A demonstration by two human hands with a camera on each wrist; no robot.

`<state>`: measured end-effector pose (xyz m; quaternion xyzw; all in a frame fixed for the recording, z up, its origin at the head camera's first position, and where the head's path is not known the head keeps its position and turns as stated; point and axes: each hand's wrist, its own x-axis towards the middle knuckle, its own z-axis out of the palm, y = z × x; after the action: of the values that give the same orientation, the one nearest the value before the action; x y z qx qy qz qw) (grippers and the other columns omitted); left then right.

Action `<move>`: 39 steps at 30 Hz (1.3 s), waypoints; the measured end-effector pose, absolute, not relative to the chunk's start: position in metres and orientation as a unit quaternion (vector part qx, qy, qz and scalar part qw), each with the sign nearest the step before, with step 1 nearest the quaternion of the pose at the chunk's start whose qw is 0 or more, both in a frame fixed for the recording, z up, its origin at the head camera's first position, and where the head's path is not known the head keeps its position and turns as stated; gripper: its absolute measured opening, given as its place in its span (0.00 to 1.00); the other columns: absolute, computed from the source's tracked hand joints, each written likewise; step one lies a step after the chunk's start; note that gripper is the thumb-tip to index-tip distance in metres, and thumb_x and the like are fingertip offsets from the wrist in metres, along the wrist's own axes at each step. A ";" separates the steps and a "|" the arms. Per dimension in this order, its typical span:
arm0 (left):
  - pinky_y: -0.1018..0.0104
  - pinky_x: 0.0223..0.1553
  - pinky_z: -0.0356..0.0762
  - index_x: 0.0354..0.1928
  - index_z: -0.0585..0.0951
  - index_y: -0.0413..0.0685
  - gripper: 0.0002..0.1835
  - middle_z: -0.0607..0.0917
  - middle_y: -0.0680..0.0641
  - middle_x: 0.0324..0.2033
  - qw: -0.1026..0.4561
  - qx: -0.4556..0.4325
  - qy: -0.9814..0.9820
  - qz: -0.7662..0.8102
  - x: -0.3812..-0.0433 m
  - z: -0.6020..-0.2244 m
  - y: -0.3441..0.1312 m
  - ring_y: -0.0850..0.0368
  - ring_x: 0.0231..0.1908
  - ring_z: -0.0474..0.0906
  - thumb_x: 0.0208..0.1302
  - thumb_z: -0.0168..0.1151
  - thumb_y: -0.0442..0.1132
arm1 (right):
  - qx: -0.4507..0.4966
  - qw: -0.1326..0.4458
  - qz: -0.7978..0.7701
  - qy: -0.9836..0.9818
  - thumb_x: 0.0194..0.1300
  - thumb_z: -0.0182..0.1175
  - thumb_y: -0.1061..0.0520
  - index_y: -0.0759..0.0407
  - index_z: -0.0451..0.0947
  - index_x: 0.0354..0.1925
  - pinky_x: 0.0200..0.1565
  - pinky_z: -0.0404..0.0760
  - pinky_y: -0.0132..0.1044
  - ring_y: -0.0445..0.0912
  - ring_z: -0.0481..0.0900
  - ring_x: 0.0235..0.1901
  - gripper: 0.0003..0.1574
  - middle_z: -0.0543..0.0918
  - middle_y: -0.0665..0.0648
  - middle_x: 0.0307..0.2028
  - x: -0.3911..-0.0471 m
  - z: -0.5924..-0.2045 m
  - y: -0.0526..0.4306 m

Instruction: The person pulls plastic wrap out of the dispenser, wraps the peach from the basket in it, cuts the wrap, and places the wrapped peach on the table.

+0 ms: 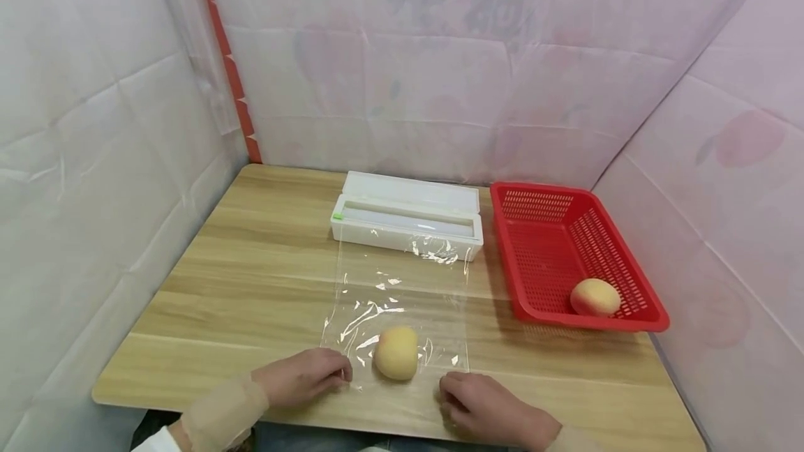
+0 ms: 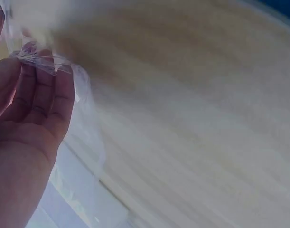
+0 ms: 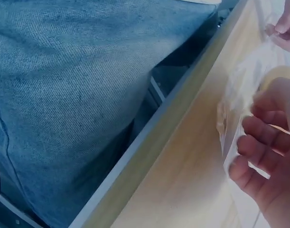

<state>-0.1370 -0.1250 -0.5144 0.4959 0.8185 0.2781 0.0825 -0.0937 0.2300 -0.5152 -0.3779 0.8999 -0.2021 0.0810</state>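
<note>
Nearest to the camera, the blue jeans [image 3: 78,85] of the person are just below the front edge of the worktop [image 1: 251,284]. Above this edge are the two hands, well apart from each other, with a beige band [image 1: 226,410] around the left wrist.

The left hand [image 1: 308,377] pinches the near left corner of the clear film [image 1: 405,288]; the thumb meets the fingers there, and the film is gathered in small folds. The right hand [image 1: 486,407] has bent fingers and grips the near right corner, thumb against forefinger.

Between the hands, and a little beyond them, one yellow fruit [image 1: 397,353] lies on the film, touched by neither hand. The film is wrinkled and shiny around it, and it stretches away from the hands to a white box [image 1: 389,234]. This box stands beyond the fruit, with its lid [image 1: 411,192] tipped back and a green mark [image 1: 338,216] at its left end.

Beyond the right hand and further to its right stands a red basket [image 1: 506,257]; a second fruit [image 1: 595,297], yellow with a reddish side, lies in its near right corner. Farthest from the hands hang pale printed sheets [image 1: 440,75], with a red strip [image 1: 229,61] at the left.
</note>
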 end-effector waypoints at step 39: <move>0.73 0.36 0.78 0.37 0.81 0.55 0.08 0.82 0.59 0.34 0.050 0.382 0.892 0.237 -0.148 -0.495 -0.116 0.70 0.33 0.75 0.67 0.63 0.49 | -0.314 0.044 -0.347 0.883 0.57 0.61 0.70 0.54 0.75 0.29 0.27 0.72 0.24 0.28 0.66 0.28 0.12 0.70 0.40 0.27 -0.113 -0.499 0.228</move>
<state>-0.1479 -0.1162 -0.4946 0.3817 0.8920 0.2370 0.0499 -0.1128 0.2285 -0.4992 -0.3140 0.8828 -0.3466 0.0445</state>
